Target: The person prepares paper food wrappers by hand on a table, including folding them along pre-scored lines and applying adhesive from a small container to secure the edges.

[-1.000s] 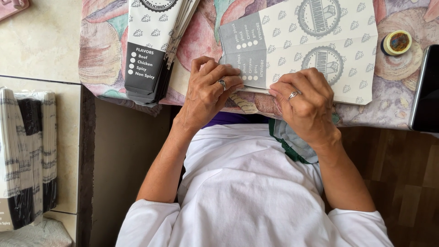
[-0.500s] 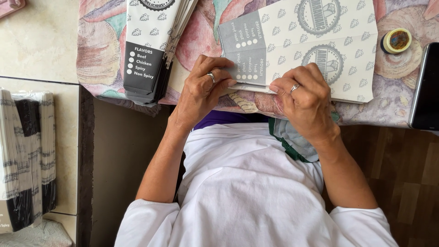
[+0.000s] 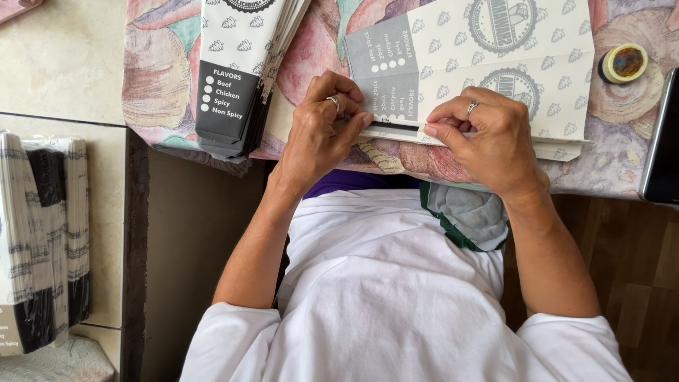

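Paper fills the middle of the scene: a flat printed paper bag [image 3: 488, 67], white with small grey motifs and a grey panel at its left end, is laid across the near edge of the table [image 3: 159, 78], which is covered by a cloth with pastel shell shapes. The bag's near edge is being worked by both hands. The left hand [image 3: 322, 131] is set at the lower left corner of the bag, just under the grey panel, with its fingers curled and pressed together on the folded flap; a ring is worn on one finger. The right hand [image 3: 491, 138] is placed just beside it along the same edge, and the flap is pinched between its thumb and bent fingers, a ring being seen here too. Between the two hands a thin dark strip is exposed where the flap is lifted slightly. The rest of the bag is spread away from the fingers toward the far edge of the table.

A stack of folded bags [image 3: 244, 78] is kept near the left edge of the table, well apart from the hands. A small round tin [image 3: 624, 62] is seen toward the right edge, with a dark tablet [image 3: 665, 141] just beyond it. Wrapped bundles [image 3: 42, 240] are stood on the tiled floor at the left.
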